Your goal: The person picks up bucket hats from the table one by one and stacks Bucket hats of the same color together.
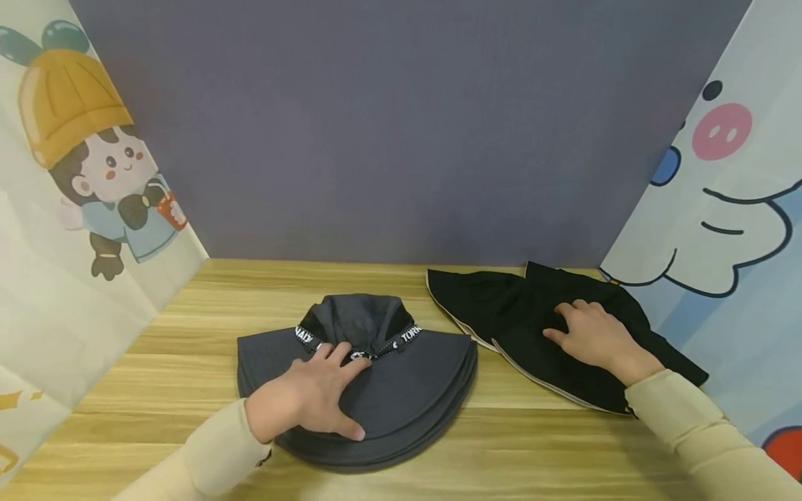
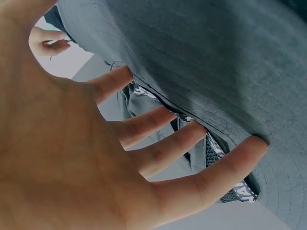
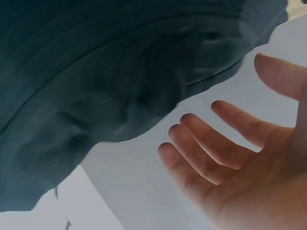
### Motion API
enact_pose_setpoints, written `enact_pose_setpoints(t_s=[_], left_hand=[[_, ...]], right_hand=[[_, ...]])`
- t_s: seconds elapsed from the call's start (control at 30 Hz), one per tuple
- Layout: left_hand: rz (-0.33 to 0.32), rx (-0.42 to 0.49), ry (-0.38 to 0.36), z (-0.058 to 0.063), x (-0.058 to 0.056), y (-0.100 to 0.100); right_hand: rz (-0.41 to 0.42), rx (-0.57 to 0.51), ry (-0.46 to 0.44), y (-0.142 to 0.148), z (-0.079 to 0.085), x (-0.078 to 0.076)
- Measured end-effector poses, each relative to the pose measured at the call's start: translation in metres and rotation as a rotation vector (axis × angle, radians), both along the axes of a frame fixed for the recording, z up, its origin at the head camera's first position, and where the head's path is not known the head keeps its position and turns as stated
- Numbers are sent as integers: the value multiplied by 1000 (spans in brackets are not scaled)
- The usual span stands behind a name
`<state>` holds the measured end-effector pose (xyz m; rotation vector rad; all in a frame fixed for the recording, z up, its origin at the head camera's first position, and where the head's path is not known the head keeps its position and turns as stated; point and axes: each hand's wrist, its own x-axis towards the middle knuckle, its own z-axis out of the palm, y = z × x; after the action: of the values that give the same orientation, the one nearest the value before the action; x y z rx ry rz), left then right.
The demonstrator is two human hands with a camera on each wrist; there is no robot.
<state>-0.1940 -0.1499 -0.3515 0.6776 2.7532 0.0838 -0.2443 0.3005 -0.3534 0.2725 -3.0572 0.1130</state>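
Observation:
A dark grey bucket hat (image 1: 413, 379) lies folded on the table, its brim in several layers toward me and a lettered band along the crown. My left hand (image 1: 316, 396) is spread over it; in the left wrist view its fingertips touch the hat (image 2: 192, 57) along the band. To the right lies a black hat (image 1: 489, 299) with a pale edge, spread out loosely. My right hand (image 1: 592, 337) is over its middle, fingers loosely bent. The right wrist view shows the right hand (image 3: 230, 158) with nothing in its fingers, beside the dark fabric.
The wood-grain table (image 1: 188, 334) ends at a grey upright panel (image 1: 401, 139) at the back. Cartoon-printed sheets stand on both sides, the left sheet (image 1: 63, 313) and the right sheet (image 1: 752, 348). The black hat reaches close to the right sheet.

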Motion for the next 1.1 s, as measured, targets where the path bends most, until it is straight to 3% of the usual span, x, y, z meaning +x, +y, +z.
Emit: enact_pose_setpoints(t_s=[0.6, 1.1], left_hand=[[55, 17, 24, 1, -14, -16], [122, 8, 13, 0, -27, -31]], right_hand=[[-126, -24, -90, 72, -4, -18], [-91, -153, -167, 103, -6, -24]])
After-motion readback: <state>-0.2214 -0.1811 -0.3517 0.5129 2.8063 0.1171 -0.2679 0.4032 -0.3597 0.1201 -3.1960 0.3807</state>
